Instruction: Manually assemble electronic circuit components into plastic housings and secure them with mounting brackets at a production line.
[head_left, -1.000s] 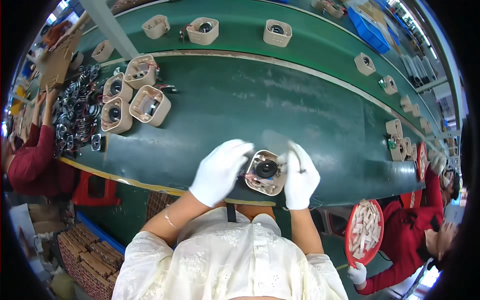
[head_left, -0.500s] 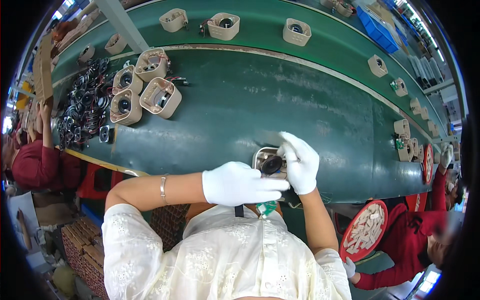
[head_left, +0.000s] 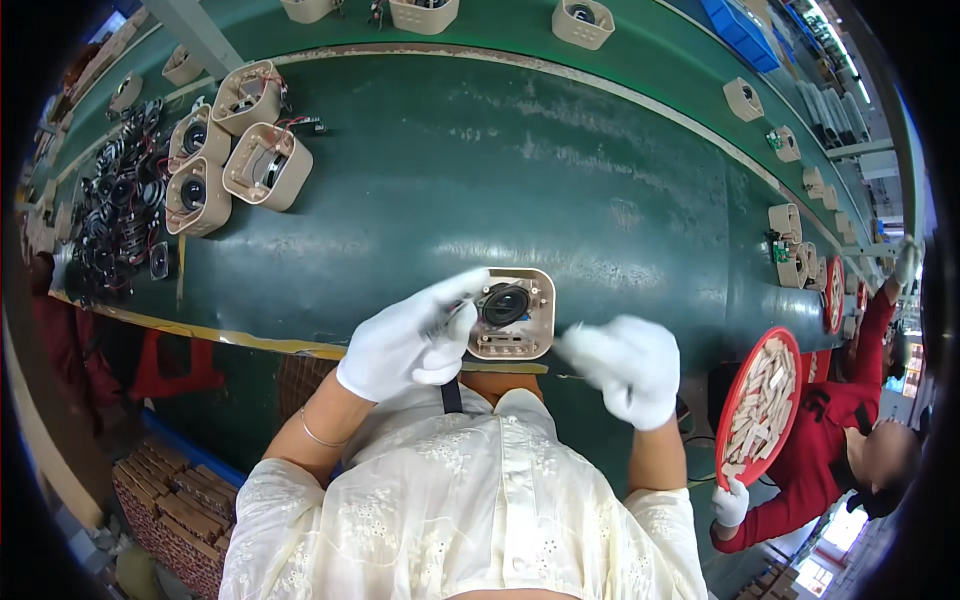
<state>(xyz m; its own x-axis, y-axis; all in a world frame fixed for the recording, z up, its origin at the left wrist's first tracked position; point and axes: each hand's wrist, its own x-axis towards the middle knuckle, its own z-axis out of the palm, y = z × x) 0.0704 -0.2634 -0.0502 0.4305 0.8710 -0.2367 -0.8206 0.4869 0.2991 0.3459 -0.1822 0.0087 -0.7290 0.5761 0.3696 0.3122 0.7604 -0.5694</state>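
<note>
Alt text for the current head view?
White-gloved left hand at the left edge of an open beige housing with a black speaker inside; right hand, blurred, apart to its right. Similar housings and piled speakers sit farther left on the green worktable.

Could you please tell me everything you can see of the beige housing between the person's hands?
The housing is a beige, plastic-looking box with rounded corners, its open side facing up. Inside is a round black speaker, with small moulded-looking details around it. It sits at the near edge of the green table. The left hand overlaps its left side, though contact is hard to tell; the right hand is apart from it.
</note>
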